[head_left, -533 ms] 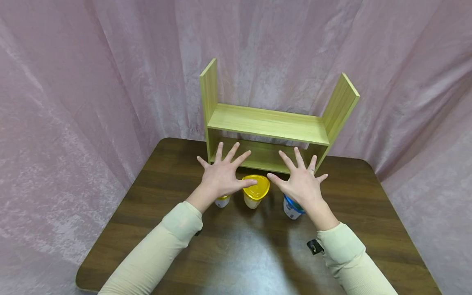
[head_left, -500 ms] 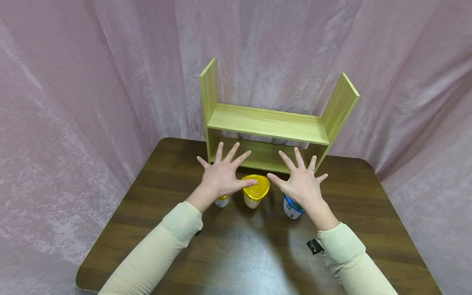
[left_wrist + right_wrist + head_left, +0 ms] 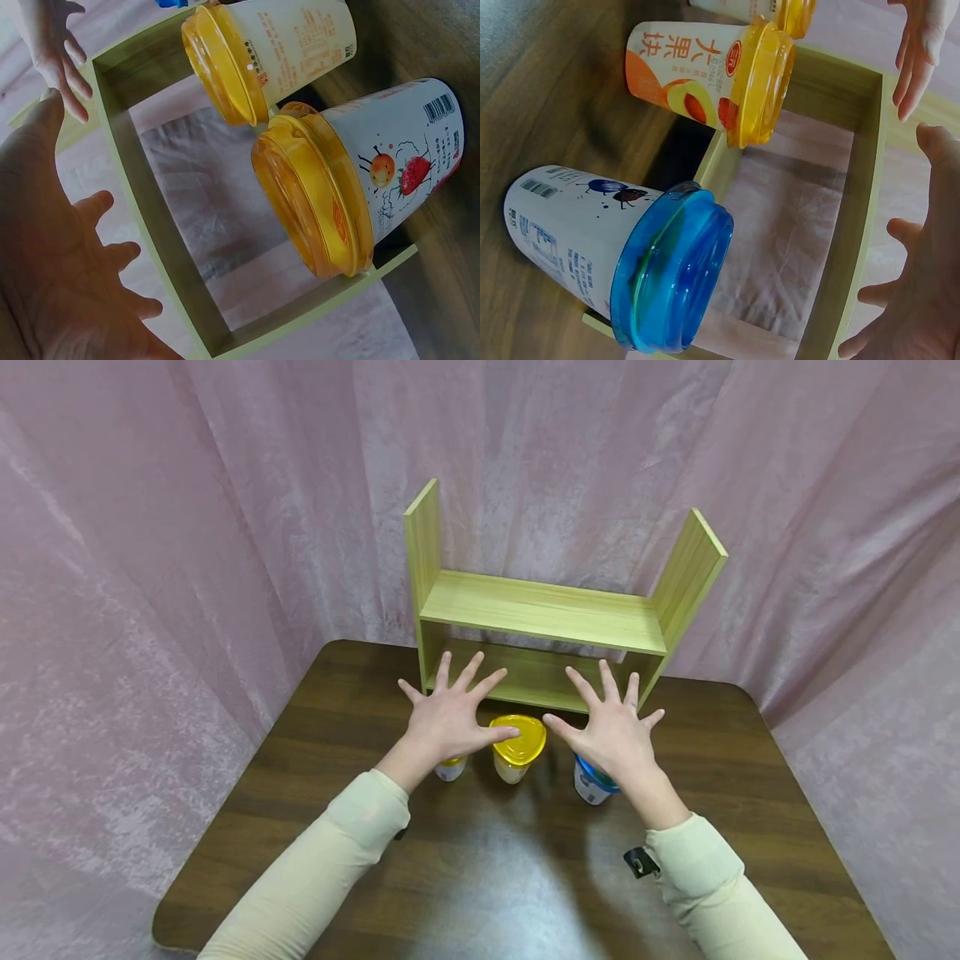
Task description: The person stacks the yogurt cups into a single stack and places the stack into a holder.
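Both hands are held out above the table with fingers spread and nothing in them. The left hand (image 3: 446,718) is over a white cup with a yellow lid (image 3: 360,169), largely hiding it in the head view; its thumb overlaps the lid of the middle cup. That middle yellow-lidded cup (image 3: 517,743), with peach pictures in the right wrist view, stands between the hands. Below the right hand (image 3: 615,735) is a white cup with a blue lid (image 3: 607,247), partly covered by the hand in the head view. All three cups stand upright in a row.
A light wooden shelf (image 3: 543,610) with two tall sides and two boards stands behind the cups, near the back edge of the dark wooden table (image 3: 337,877). Pink curtains (image 3: 562,460) hang behind and on both sides. A black strap (image 3: 641,862) is at the right wrist.
The head view has shifted very slightly. Hands, cups and shelf otherwise keep their places.
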{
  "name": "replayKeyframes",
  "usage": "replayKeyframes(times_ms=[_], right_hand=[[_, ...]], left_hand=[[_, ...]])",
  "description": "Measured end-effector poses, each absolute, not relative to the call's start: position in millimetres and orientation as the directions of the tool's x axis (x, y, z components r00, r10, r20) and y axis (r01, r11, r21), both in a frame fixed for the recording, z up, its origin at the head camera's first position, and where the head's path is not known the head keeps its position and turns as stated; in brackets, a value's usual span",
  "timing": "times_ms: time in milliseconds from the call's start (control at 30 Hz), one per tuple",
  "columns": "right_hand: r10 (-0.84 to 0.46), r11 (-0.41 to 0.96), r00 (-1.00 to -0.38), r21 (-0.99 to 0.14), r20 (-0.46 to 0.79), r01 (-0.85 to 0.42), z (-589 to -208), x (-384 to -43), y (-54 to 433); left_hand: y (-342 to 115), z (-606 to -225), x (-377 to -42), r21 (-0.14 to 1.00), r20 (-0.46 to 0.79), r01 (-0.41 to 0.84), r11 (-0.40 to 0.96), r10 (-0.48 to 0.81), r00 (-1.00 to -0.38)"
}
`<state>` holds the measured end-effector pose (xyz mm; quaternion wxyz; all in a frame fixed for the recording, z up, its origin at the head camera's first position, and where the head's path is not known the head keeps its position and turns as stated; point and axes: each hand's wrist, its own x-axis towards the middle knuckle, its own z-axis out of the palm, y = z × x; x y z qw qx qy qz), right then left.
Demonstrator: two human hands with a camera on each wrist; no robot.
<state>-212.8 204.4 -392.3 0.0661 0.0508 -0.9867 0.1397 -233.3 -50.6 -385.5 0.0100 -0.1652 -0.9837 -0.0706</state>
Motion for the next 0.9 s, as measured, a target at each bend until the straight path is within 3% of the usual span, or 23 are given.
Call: replayKeyframes(times_ms=[333, 900], right_hand=[[-0.067, 0.954, -0.984, -0.280, 0.166, -0.112, -398.8, -213.9, 207.3], [-0.042, 0.911, -0.997, -0.407, 0.062, -0.064, -434.1, -205.4, 237.1]], left_hand=[[-56.3, -390.9, -237.1, 0.151, 0.063, 0.326, 0.933, 0.321, -0.945], [-92.0, -447.4, -246.2, 0.529, 0.110, 0.236, 0.815, 0.210, -0.972]])
